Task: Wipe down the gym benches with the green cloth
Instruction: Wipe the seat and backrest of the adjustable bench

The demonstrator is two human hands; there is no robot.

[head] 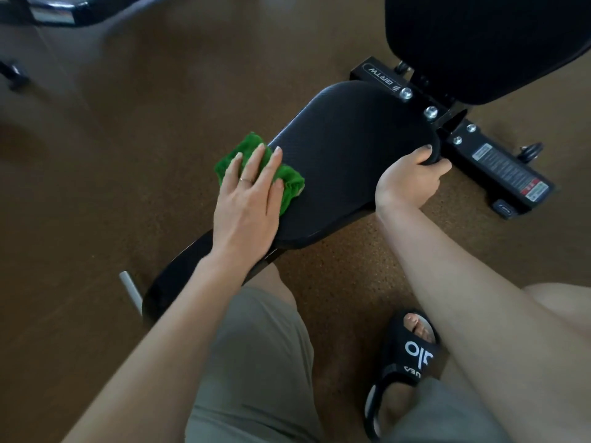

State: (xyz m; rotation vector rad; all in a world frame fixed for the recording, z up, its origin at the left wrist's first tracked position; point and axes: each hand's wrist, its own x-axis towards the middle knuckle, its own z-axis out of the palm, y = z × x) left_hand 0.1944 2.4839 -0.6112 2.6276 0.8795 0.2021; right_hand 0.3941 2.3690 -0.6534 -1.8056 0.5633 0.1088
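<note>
At frame centre, our left hand point(248, 199) presses the green cloth point(256, 172) under flat, straight fingers point(256, 161) onto the seat pad point(345, 155) (its left edge); our right hand point(411, 183) curls round the pad's right rim.

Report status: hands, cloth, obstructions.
Left hand flat, pressing green cloth on seat pad. Right hand gripping pad's edge. Nothing blocking the pad.
</note>
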